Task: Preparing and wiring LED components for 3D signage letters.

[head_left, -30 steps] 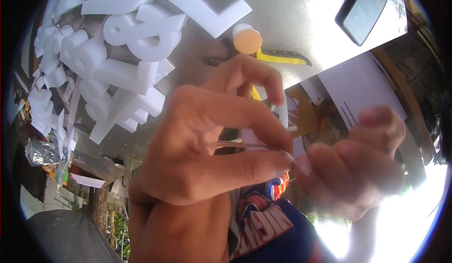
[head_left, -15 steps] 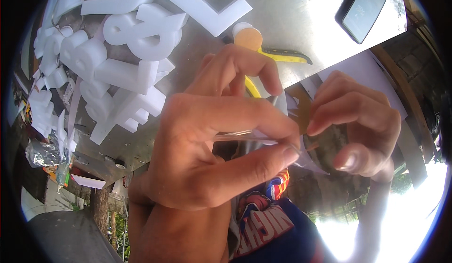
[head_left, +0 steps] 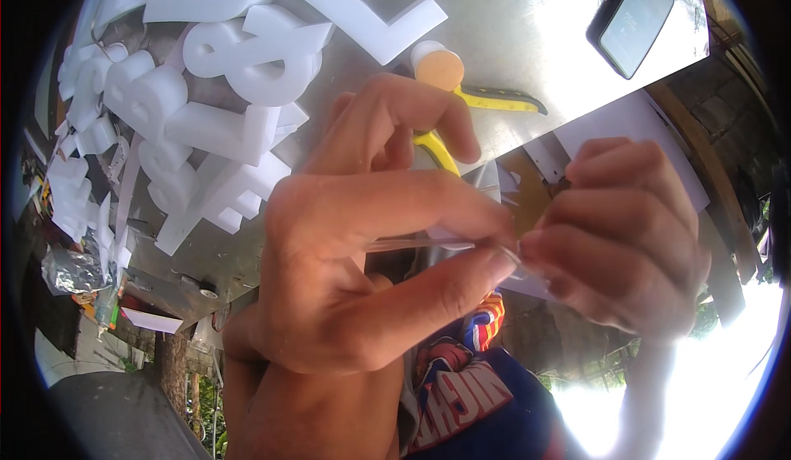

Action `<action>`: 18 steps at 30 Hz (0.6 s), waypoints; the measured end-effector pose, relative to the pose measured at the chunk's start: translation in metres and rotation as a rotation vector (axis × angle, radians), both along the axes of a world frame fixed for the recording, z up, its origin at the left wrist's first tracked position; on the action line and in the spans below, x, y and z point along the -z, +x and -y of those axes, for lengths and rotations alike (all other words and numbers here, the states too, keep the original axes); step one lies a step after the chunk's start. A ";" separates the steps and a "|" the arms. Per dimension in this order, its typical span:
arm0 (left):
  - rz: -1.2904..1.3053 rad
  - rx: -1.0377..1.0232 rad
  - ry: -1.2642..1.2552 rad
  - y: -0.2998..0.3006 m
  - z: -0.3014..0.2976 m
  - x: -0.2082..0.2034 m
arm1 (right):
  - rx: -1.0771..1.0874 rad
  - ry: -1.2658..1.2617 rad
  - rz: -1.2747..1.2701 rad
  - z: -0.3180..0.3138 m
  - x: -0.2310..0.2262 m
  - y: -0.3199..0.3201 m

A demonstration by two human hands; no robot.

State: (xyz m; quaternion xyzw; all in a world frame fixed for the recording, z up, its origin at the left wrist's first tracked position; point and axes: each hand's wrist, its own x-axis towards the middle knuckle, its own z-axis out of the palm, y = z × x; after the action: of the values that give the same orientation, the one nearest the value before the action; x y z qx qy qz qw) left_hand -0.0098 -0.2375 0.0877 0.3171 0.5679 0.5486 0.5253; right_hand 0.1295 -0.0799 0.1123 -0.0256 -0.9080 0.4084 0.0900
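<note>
Head view: the left hand (head_left: 329,275) pinches a thin clear strip (head_left: 404,244) between thumb and forefinger. At its three o'clock, the right hand (head_left: 626,246), blurred, curls beside the strip's end; whether it grips anything, one cannot tell. From the left hand, white letters (head_left: 216,130) lie at eleven o'clock, a yellow-handled tool (head_left: 498,100) at one, a phone (head_left: 636,22) at two.

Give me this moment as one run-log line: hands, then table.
left hand: pinches clear strip | right hand: curled beside left hand, hold unclear | table: white letter shapes, yellow-handled tool, phone
</note>
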 end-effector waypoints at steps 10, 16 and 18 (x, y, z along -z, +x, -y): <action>0.414 -0.082 -0.072 0.006 -0.001 0.007 | -0.066 -0.193 -0.081 -0.005 0.013 -0.003; -0.019 0.015 0.057 -0.001 0.003 0.005 | 0.222 -1.183 0.562 0.000 0.004 -0.001; -0.059 0.028 0.065 0.000 0.003 0.005 | 0.191 -1.306 0.617 -0.003 0.006 0.000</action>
State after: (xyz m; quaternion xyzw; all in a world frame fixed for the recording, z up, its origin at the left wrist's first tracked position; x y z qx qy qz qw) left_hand -0.0100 -0.2406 0.0826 0.3580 0.5605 0.5498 0.5053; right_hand 0.1293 -0.0771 0.1065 -0.2670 -0.4569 0.8316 -0.1684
